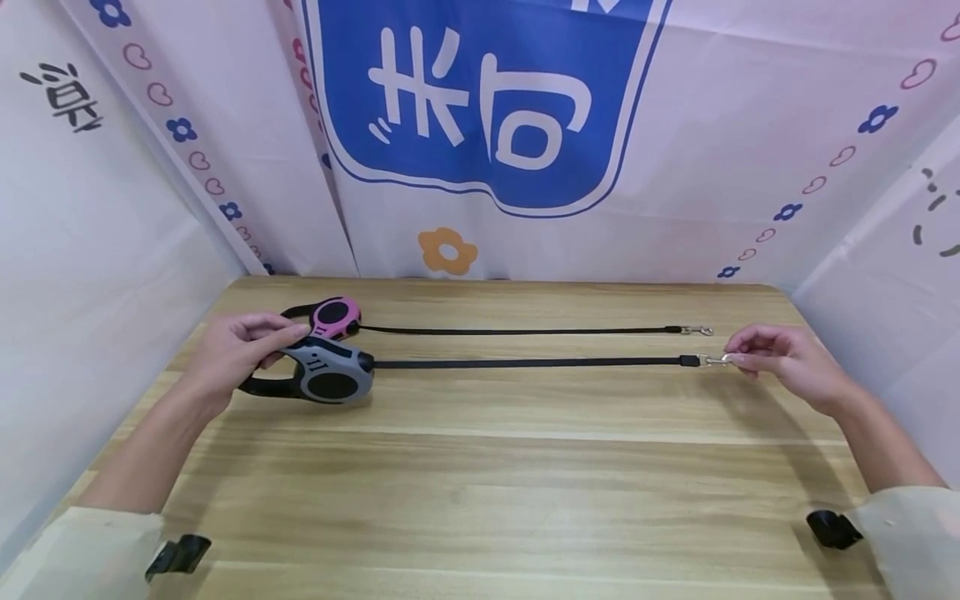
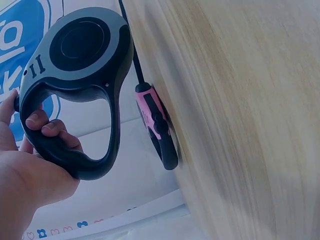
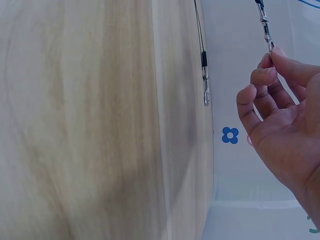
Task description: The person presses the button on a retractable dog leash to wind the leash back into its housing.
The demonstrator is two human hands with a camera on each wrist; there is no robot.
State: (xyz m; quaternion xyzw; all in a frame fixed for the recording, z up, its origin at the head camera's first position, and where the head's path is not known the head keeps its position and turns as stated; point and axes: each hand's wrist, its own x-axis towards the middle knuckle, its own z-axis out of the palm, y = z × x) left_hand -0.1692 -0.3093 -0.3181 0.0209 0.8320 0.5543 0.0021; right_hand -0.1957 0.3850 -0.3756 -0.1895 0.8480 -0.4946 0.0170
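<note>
My left hand (image 1: 238,354) grips the black loop handle of a grey retractable dog leash (image 1: 334,385); in the left wrist view its fingers curl through the loop. From the casing a black strap (image 1: 525,363) runs straight across to a silver snap hook (image 1: 712,361). Thumb and fingertips of my right hand (image 1: 795,367) pinch the end of that hook, held above the table in the right wrist view. Just behind lies a pink retractable leash (image 2: 152,111) on the table, its thinner black cord stretched alongside and ending in another snap hook (image 3: 206,90).
The wooden table (image 1: 495,500) lies under both leashes. White printed cloth (image 1: 570,242) hangs behind it and along both sides. Black wrist mounts (image 1: 180,556) stick out near each sleeve.
</note>
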